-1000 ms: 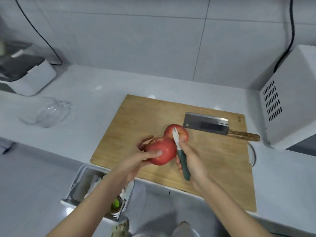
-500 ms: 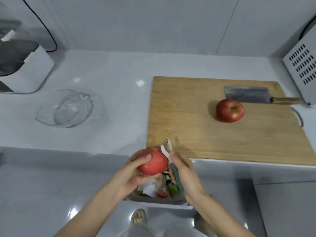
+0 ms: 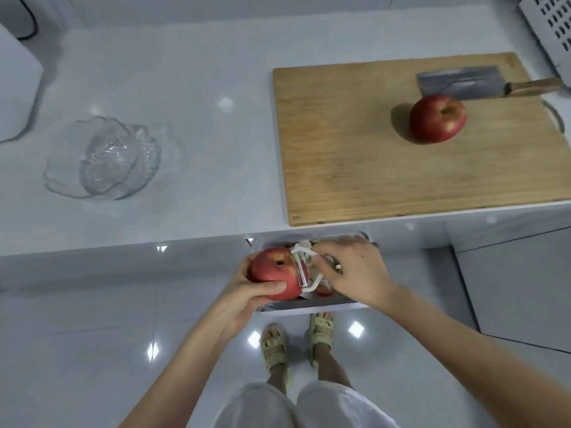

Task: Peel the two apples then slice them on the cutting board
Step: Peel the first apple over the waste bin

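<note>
The left hand (image 3: 244, 299) holds a red apple (image 3: 273, 270) out in front of the desk's near edge, above an open bin (image 3: 309, 305) that hangs below the desk (image 3: 185, 88) and has scraps in it. Its fingers (image 3: 272, 286) are curled round the fruit, thumb across the near side, and the stem hollow faces up. The skin that shows on this apple is whole and red.

The right hand (image 3: 355, 273) is clenched round the handle of a white peeler (image 3: 301, 268), with most of the handle hidden inside the grip. The peeler's blade lies against the right side of the red apple.

The cutting board (image 3: 355, 156) lies on the right part of the desk, its near edge close to the desk's near edge. A second apple (image 3: 437, 118), unpeeled, sits on the far right part of the board, well apart from the hands. A cleaver (image 3: 460, 81) lies flat just beyond it along the board's far edge, wooden handle pointing right; whether the apple touches the blade cannot be told.

On the left part of the desk stands a clear glass bowl (image 3: 105, 156), well apart from the board. A white appliance (image 3: 15, 88) sits at the far left edge, and a vented white box (image 3: 550, 26) at the far right corner.

Below, on the glossy floor (image 3: 92, 335), the person's feet in pale sandals (image 3: 273, 347) stand near the bin
</note>
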A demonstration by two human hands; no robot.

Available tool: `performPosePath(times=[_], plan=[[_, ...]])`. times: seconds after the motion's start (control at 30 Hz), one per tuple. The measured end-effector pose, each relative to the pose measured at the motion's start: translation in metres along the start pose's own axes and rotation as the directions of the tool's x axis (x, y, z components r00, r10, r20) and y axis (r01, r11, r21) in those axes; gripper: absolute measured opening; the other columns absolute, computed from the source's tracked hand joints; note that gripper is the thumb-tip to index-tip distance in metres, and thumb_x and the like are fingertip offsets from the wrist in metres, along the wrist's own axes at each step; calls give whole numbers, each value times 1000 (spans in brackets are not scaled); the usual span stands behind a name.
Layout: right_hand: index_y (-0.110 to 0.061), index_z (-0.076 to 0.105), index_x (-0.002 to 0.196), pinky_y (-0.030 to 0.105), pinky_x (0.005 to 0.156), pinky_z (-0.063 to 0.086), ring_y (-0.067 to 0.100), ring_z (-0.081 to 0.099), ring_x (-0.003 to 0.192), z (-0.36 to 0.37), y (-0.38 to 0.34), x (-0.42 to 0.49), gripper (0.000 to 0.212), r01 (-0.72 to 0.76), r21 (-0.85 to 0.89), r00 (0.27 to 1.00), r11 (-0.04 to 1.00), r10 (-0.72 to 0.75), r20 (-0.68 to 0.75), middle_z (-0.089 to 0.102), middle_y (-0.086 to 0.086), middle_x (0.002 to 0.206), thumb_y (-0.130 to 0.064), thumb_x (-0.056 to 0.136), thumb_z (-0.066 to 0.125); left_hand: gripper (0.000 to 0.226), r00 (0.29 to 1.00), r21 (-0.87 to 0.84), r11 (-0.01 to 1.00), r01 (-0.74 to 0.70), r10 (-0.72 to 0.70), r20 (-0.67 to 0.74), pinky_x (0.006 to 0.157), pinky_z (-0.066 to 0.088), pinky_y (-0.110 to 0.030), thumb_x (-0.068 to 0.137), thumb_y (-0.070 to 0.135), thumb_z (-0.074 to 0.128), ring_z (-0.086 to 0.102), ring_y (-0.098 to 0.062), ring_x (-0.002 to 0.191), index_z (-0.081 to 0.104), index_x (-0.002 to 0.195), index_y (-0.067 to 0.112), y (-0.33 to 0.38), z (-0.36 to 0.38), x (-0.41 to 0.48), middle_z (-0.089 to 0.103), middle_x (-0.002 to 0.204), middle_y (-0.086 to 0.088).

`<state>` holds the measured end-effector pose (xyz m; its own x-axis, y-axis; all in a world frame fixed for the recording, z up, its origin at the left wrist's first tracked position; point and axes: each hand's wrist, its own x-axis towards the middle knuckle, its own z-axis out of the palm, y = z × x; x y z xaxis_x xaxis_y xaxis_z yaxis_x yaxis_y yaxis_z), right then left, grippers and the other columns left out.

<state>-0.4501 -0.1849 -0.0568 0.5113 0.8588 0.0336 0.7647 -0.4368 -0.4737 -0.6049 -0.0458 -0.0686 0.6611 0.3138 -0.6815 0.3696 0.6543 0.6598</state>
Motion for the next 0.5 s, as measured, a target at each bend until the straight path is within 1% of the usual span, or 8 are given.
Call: performPosePath(times=[0.03, 0.07, 0.13, 0.2, 0.27, 0.33, 0.43, 0.5], plan=[[-25, 69, 79, 25, 60, 41, 20, 62, 59, 5, -1, 1, 31, 16, -11, 1000, 1000, -17, -19, 65, -7, 61, -38, 83, 41, 80, 1000, -11, 1000, 0, 0, -1, 70, 56, -33, 41, 3, 84, 67, -26, 95, 53, 115, 12, -1, -2, 0, 63, 113, -15], [-24, 69, 77, 28, 61, 42, 21, 62, 58, 8, -3, 3, 30, 24, -31, 999, 999, -26, -39, 65, -6, 61, -36, 82, 42, 90, 1000, -20, 1000, -7, 7, -9, 74, 56, -36, 37, 9, 90, 67, -28, 98, 53, 119, 9, -3, -4, 1, 63, 115, -16], [-24, 68, 75, 28, 62, 40, 21, 60, 57, 14, -6, 5, 29, 32, -86, 996, 996, -39, -82, 65, -5, 59, -34, 83, 43, 108, 1000, -62, 998, -21, 19, -25, 84, 54, -43, 33, 24, 97, 64, -33, 108, 49, 128, 6, -6, -5, 0, 62, 122, -19], [-24, 68, 74, 27, 62, 35, 20, 57, 57, 17, -10, 8, 28, 28, -105, 994, 994, -38, -100, 65, -6, 59, -34, 85, 44, 110, 998, -109, 993, -40, 35, -48, 88, 53, -45, 38, 31, 96, 60, -36, 113, 46, 133, 6, -10, -3, 0, 59, 127, -20], [-24, 67, 72, 26, 62, 28, 18, 55, 55, 20, -13, 10, 28, 22, -91, 993, 996, -33, -113, 63, -6, 57, -34, 87, 46, 110, 995, -143, 988, -49, 35, -96, 84, 54, -42, 41, 36, 95, 60, -36, 113, 44, 134, 8, -13, 2, 2, 58, 128, -20], [-24, 65, 68, 27, 61, 25, 17, 53, 54, 21, -16, 13, 29, 23, -73, 994, 997, -31, -109, 61, -6, 56, -35, 89, 48, 103, 992, -161, 985, -55, 36, -119, 81, 55, -39, 45, 33, 93, 62, -34, 111, 45, 133, 9, -16, 6, 5, 58, 127, -20], [-23, 64, 67, 26, 61, 25, 15, 50, 52, 22, -15, 14, 27, 90, -38, 989, 995, -94, -116, 58, -8, 53, -34, 89, 51, 72, 986, -148, 987, -61, 36, -162, 72, 56, -34, 55, 20, 82, 67, -27, 99, 51, 120, 16, -21, 9, 6, 63, 116, -13], [-22, 63, 67, 24, 64, 23, 13, 46, 52, 22, -10, 12, 24, 129, -6, 984, 992, -129, -126, 55, -8, 52, -32, 88, 54, 59, 989, -118, 991, -56, 38, -146, 67, 56, -30, 57, 16, 75, 68, -21, 91, 53, 112, 20, -22, 8, 5, 64, 109, -8]])
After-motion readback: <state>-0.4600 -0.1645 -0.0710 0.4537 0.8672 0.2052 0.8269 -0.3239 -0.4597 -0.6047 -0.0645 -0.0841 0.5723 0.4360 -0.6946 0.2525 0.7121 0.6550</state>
